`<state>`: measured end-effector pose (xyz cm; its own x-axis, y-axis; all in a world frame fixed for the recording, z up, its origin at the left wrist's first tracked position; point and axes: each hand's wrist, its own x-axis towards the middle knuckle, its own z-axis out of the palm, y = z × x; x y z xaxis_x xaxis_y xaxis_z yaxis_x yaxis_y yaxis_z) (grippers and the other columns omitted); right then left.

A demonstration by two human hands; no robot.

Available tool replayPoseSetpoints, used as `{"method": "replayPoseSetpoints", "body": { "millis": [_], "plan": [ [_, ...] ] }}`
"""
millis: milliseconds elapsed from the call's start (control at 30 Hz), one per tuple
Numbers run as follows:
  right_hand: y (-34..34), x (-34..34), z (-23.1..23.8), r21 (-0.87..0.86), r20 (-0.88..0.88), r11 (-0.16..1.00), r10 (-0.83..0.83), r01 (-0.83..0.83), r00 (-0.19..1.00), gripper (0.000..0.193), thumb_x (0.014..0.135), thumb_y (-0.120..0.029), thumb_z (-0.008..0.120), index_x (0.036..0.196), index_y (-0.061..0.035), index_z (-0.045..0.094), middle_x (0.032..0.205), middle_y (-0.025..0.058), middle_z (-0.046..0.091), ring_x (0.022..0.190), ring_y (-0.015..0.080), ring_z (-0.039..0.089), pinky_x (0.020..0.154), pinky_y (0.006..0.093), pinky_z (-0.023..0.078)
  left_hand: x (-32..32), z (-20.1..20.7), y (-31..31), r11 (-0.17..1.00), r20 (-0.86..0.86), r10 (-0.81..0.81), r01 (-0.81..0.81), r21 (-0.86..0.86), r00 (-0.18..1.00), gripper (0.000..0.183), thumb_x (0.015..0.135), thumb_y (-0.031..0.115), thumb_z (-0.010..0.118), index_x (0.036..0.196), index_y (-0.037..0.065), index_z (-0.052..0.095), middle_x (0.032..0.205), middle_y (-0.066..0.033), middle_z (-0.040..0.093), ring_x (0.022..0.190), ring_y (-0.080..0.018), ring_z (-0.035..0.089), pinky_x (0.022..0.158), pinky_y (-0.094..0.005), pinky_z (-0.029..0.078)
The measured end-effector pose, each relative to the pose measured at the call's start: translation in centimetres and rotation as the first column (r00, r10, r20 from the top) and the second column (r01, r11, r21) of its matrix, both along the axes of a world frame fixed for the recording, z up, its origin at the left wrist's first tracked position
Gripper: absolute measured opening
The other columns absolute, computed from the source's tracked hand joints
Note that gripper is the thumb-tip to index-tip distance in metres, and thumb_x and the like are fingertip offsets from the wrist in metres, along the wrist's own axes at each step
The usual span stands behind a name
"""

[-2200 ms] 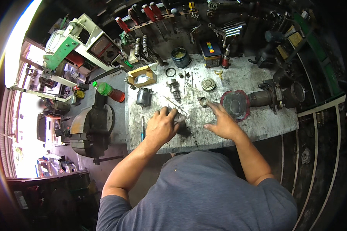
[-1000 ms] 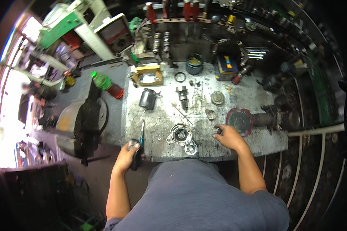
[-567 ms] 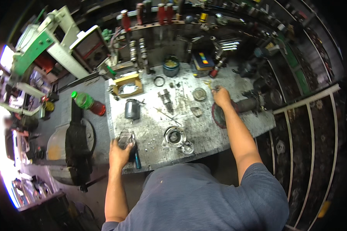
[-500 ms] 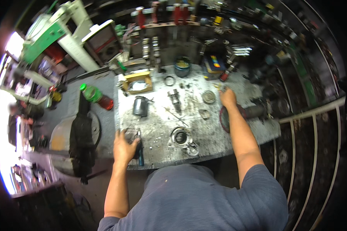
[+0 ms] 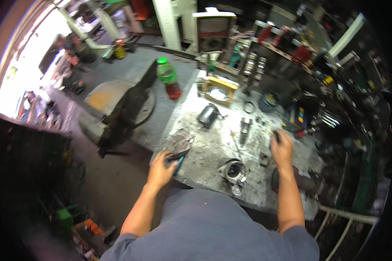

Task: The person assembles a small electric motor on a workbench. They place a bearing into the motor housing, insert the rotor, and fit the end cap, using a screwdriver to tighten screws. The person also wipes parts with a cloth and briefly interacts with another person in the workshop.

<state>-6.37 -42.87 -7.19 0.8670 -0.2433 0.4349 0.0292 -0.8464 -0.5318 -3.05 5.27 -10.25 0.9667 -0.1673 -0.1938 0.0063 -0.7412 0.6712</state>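
Observation:
My left hand (image 5: 162,168) is at the near left edge of the bench, fingers apart, beside a dark flat piece (image 5: 178,145) with a greyish top. A blue-handled tool (image 5: 178,166) lies by its thumb. My right hand (image 5: 283,150) is closed over the right part of the bench; a small dark thing shows at its fingertips, too blurred to name. A round metal housing (image 5: 235,171) with a bore sits between the hands. Beyond it are a toothed shaft (image 5: 245,130), a dark cylinder (image 5: 208,115) like a small motor, and a ring (image 5: 248,107).
A yellow-edged carton (image 5: 221,90) and a dark round tub (image 5: 268,102) stand at the back of the metal bench (image 5: 204,174). Left of it are a bottle of red liquid (image 5: 169,79) and a large bench vise (image 5: 117,106). A dark power tool (image 5: 307,182) lies at right.
The view has swung left, so the bench appears further right. My right hand has drawn back from beside the dark box to the nearer parts. My left hand stays by the dark piece.

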Motion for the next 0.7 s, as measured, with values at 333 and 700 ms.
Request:
{"method": "replayPoseSetpoints", "body": {
  "millis": [333, 700],
  "plan": [
    [-5.2, 15.4, 1.8, -0.383, -0.228, 0.872, -0.408, 0.304, 0.884, 0.021, 0.097, -0.015, 0.068, 0.107, -0.002, 0.082, 0.114, 0.023, 0.08, 0.106, 0.043, 0.077, 0.096, 0.049, 0.062, -0.1, -1.6, 7.9, 0.993, 0.031, 0.059, -0.056, -0.106, 0.998, 0.045, 0.089, 0.008, 0.082, 0.131, -0.002, 0.069, 0.145, -0.0227, 0.067, 0.137, -0.0418, 0.063, 0.118, -0.047, 0.048],
    [-7.0, 20.7, -1.2, -0.571, -0.498, 0.819, -0.399, 0.055, 0.77, 0.024, 0.095, -0.01, 0.065, 0.107, -0.0017, 0.084, 0.113, 0.0245, 0.081, 0.109, 0.041, 0.079, 0.093, 0.0497, 0.065, -0.2, 1.5, 8.5, 0.996, 0.048, 0.041, -0.037, -0.085, 0.998, 0.039, 0.091, 0.008, 0.081, 0.127, 0.0, 0.071, 0.146, -0.0213, 0.068, 0.137, -0.0405, 0.064, 0.118, -0.046, 0.049]
  ]
}}
